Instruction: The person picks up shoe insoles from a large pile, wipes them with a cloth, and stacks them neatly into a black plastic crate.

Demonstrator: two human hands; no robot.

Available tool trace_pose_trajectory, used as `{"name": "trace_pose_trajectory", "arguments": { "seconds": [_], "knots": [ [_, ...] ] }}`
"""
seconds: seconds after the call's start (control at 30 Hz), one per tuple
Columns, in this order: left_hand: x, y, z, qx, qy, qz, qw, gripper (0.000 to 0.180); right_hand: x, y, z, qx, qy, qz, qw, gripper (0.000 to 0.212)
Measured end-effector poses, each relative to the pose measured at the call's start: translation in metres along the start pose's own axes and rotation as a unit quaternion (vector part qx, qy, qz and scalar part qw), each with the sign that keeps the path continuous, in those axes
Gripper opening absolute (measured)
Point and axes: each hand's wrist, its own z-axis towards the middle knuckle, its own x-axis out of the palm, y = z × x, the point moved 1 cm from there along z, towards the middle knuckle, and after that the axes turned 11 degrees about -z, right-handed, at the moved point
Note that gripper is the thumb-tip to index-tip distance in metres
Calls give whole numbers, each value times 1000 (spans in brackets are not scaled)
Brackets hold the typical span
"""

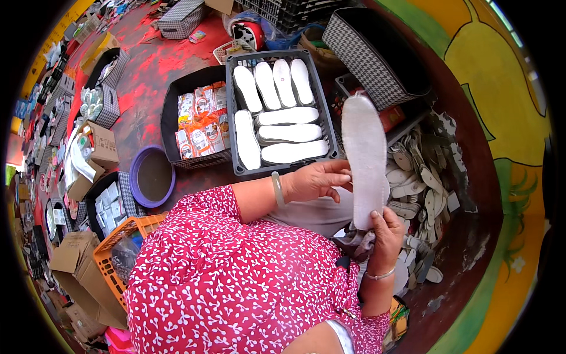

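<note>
I hold a long grey-white shoe insole (364, 154) upright in front of me. My right hand (384, 235) grips its lower end, with a piece of grey cloth under the palm. My left hand (318, 179), a pale bangle on the wrist, pinches the insole's left edge about halfway up. Just beyond my hands stands a dark grey plastic crate (230, 121) filled with several white insoles laid in rows. My red patterned sleeve fills the lower middle of the view.
A black bin (168, 112) of orange-white packets stands left of the crate, beside a purple bowl (151, 175). An orange basket (109, 251) is at lower left. A checked bin (371, 53) stands behind. Loose grey insole cut-outs (421, 183) pile at right. Cardboard boxes line the left.
</note>
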Motion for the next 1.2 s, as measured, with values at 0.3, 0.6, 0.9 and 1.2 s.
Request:
{"name": "trace_pose_trajectory", "arguments": {
  "seconds": [0.3, 0.6, 0.9, 1.2],
  "knots": [
    [-4, 5, 0, 61, -89, 22, 994, 33, 26, -18, 20, 50, 39, 53, 997, 20],
    [-93, -80, -14, 198, -248, 109, 942, 26, 1, -16, 29, 108, 19, 43, 993, 31],
    [-262, -197, -36, 193, -542, 217, 789, 27, -62, -60, 3, 155, -143, 73, 975, 30],
    [-350, -222, -34, 69, -623, 276, 729, 22, -53, -77, -4, 193, -147, 105, 965, 21]
  ]
}}
